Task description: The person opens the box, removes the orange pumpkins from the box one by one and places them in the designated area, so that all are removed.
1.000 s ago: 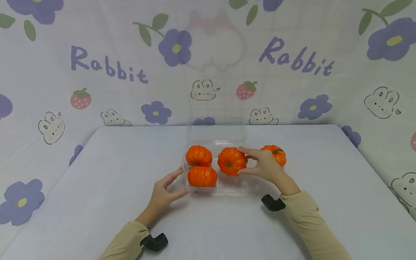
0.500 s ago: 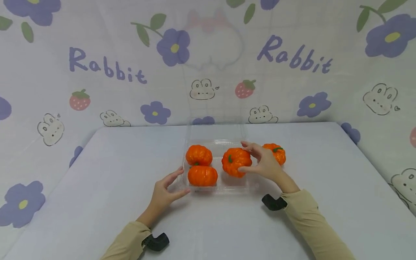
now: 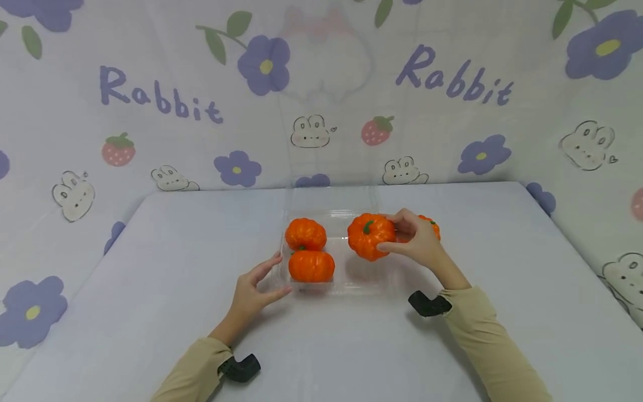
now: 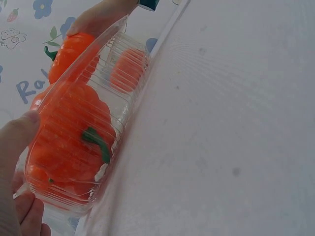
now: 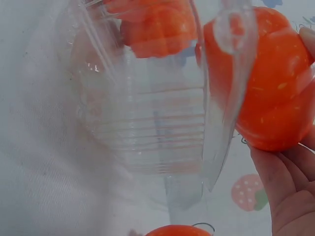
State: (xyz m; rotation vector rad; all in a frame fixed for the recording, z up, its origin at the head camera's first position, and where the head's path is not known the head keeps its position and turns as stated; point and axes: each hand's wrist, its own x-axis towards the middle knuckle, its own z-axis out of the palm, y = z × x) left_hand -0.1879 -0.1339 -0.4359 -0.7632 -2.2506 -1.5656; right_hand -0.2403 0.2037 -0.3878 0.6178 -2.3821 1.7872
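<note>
My right hand (image 3: 419,240) grips a small orange toy pumpkin (image 3: 370,234) with a green stem, raised over the right half of a clear plastic clamshell box (image 3: 351,286). In the right wrist view, fingers and thumb wrap the side of this pumpkin (image 5: 270,83), beside the box rim. Two more pumpkins sit in the box's left half: one at the back (image 3: 305,233) and one on its side in front (image 3: 311,266). My left hand (image 3: 253,290) holds the box's front left corner between thumb and fingers; the left wrist view shows the thumb (image 4: 22,130) at the rim.
Another orange pumpkin (image 3: 431,224) lies on the white table right of the box, partly hidden behind my right hand. The box's lid (image 3: 331,198) stands open toward the back. A patterned cloth (image 3: 321,78) hangs behind the table.
My right hand has lifted the pumpkin and carried it right, turning its stem upward. It now covers more of the pumpkin on the table. My left hand stays at the box corner.
</note>
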